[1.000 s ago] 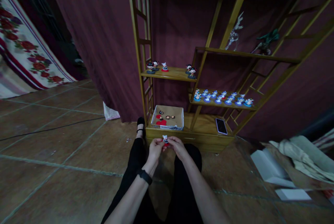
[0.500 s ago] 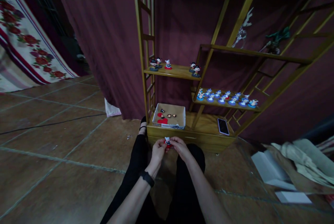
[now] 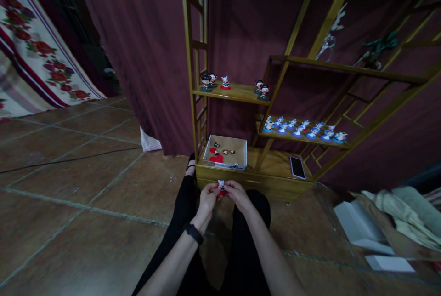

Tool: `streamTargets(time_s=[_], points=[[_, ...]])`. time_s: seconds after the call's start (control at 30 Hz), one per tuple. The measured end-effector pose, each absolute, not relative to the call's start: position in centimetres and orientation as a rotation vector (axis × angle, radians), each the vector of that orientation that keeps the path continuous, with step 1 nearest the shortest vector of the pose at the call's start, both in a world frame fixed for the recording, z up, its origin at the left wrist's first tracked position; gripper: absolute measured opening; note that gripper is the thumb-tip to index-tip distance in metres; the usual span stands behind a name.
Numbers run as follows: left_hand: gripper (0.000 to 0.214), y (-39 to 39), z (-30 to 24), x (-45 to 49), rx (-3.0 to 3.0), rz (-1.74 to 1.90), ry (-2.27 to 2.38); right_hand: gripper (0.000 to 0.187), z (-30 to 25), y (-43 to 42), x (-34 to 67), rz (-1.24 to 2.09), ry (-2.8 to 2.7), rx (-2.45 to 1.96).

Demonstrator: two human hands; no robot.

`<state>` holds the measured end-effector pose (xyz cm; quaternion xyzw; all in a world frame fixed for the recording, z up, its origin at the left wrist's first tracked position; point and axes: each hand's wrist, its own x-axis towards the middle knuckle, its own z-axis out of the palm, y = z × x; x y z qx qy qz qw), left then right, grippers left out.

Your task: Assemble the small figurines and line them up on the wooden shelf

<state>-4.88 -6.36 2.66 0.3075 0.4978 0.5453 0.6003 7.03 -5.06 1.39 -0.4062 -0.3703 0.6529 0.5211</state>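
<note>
My left hand [image 3: 207,197] and my right hand [image 3: 237,194] meet just in front of a low wooden shelf unit [image 3: 255,179]. Both pinch a small white figurine on a red base [image 3: 221,187] between their fingertips. A black band sits on my left wrist. Just beyond the hands an open cardboard box [image 3: 225,152] rests on the bottom shelf, holding red bases and several small parts. Finished figurines [image 3: 225,82] stand on the upper left shelf, and a row of blue-based ones [image 3: 303,129] lines the middle shelf.
A phone [image 3: 297,167] lies on the bottom shelf right of the box. Dark red curtain hangs behind the shelves. White boxes [image 3: 358,228] and crumpled cloth [image 3: 403,213] lie on the tiled floor at right. A cable [image 3: 69,160] crosses the floor at left.
The view has shifted slightly left and down, so the shelf sits further right. Both hands stay together on the figurine, working it with small finger movements.
</note>
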Motion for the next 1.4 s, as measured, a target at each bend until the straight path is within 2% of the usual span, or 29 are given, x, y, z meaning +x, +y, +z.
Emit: streamTargets(time_s=[0.7, 0.97, 1.17, 1.4], points=[[0.01, -4.5, 3.7, -5.0, 0.496, 1.097, 0.941, 0.031, 2.5, -5.2, 7.4, 1.474, -0.762, -0.954], [0.023, -4.5, 3.5, -4.3, 0.675, 1.226, 1.055, 0.027, 1.9, -4.8, 7.5, 1.393, -0.845, -0.943], [0.04, -4.4, 3.9, -4.2, 0.79, 1.33, 1.059, 0.032, 2.9, -5.2, 7.7, 1.424, -0.836, -0.859], [0.023, -4.5, 5.3, -4.1, 0.962, 1.322, 0.983, 0.026, 3.6, -5.7, 8.2, 1.468, -0.719, -0.748]])
